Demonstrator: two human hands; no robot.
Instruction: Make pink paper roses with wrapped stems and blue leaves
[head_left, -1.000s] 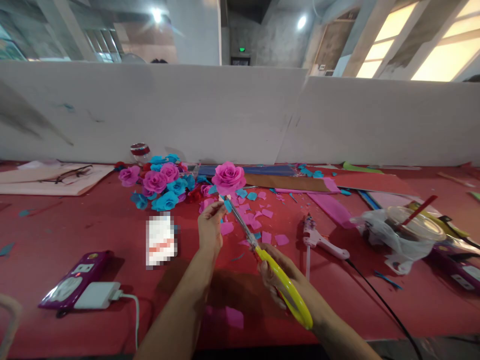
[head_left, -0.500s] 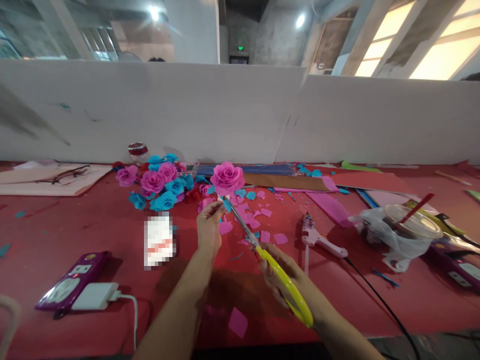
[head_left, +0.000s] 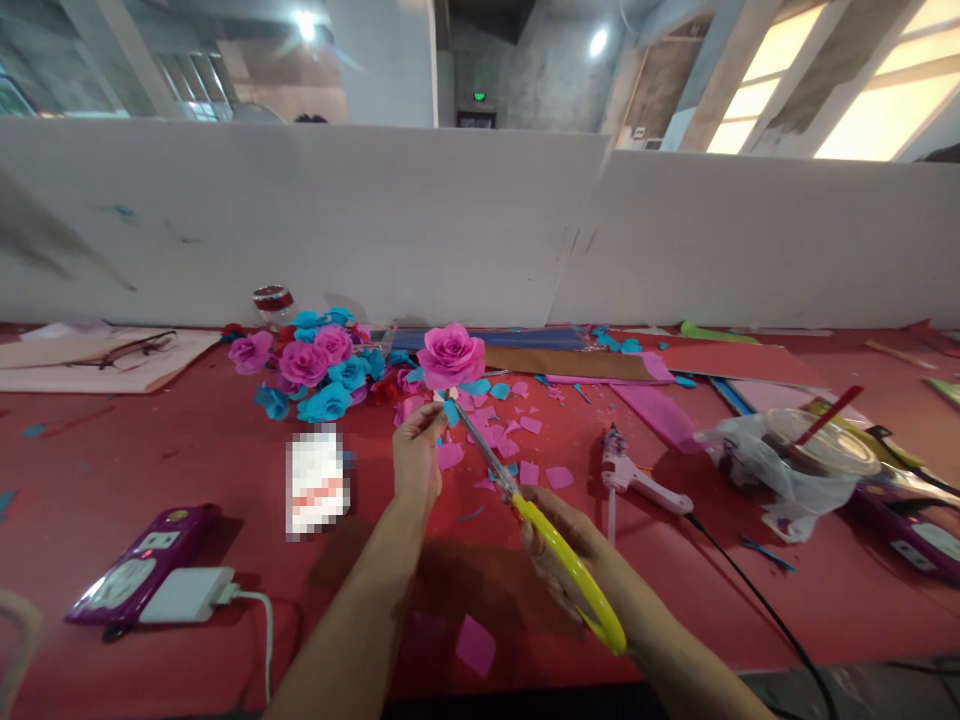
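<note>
My left hand (head_left: 417, 450) is pinched closed below a large pink paper rose (head_left: 451, 355), which it holds upright with blue leaves under the bloom. A small blue paper piece (head_left: 451, 412) shows right at its fingertips; the stem inside the grip is hidden. Yellow-handled scissors (head_left: 574, 575) are gripped in my right hand (head_left: 581, 535), their blades pointing up and left to the underside of the rose. The blade tips meet the blue paper near my left fingers. Pink paper scraps (head_left: 529, 473) lie on the red table behind the blades.
Pink, blue and red paper flowers (head_left: 328, 365) are heaped at the back left. A glue gun (head_left: 637, 478) with a black cord lies to the right, near a bagged cup (head_left: 817, 445). At front left sits a purple power strip (head_left: 139, 570) with a white charger (head_left: 187, 594).
The blue paper piece at my left fingertips hangs a little lower and more apart from the bloom. Both hands stay almost in place; the view has shifted slightly.
</note>
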